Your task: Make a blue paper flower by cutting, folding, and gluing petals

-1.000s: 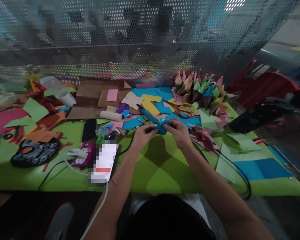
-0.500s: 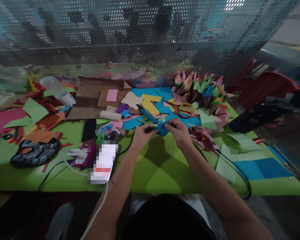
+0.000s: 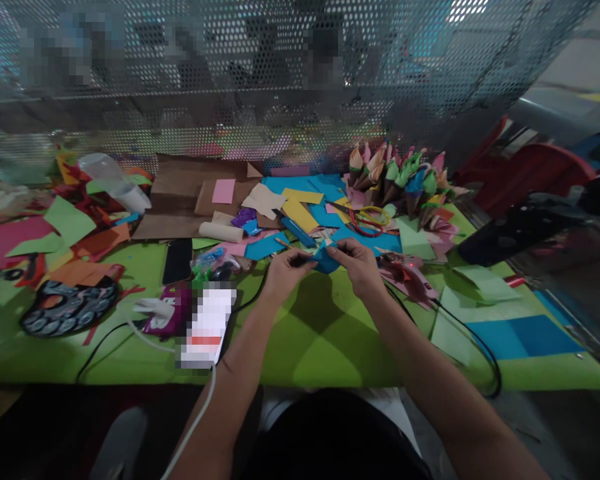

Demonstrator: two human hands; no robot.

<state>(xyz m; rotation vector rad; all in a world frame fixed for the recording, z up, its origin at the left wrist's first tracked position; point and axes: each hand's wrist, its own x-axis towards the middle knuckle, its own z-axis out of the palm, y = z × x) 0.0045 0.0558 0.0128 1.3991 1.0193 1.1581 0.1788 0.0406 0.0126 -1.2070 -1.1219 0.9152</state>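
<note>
A small folded piece of blue paper (image 3: 326, 260) is held up between my two hands, over the near-middle part of the green table. My left hand (image 3: 286, 272) pinches its left side between thumb and fingers. On the other side, my right hand (image 3: 357, 265) grips the upper right part with thumb and forefinger. Just beyond lie a blue cutter knife (image 3: 299, 231), yellow paper (image 3: 303, 212) and scissors with red and yellow handles (image 3: 370, 219). A pink glue gun (image 3: 414, 279) lies right of my right hand.
Paper cones with flower-like tops (image 3: 405, 177) cluster at the back right. Left of my arm are a lit phone (image 3: 207, 327) with a white cable, a dark phone (image 3: 178, 261) and a purple pack (image 3: 173, 310). A perforated metal screen (image 3: 280, 107) stands behind the table (image 3: 325, 347).
Both hands keep hold of the blue paper in nearly the same spot. The paper has shifted very slightly; the things around it have not moved.
</note>
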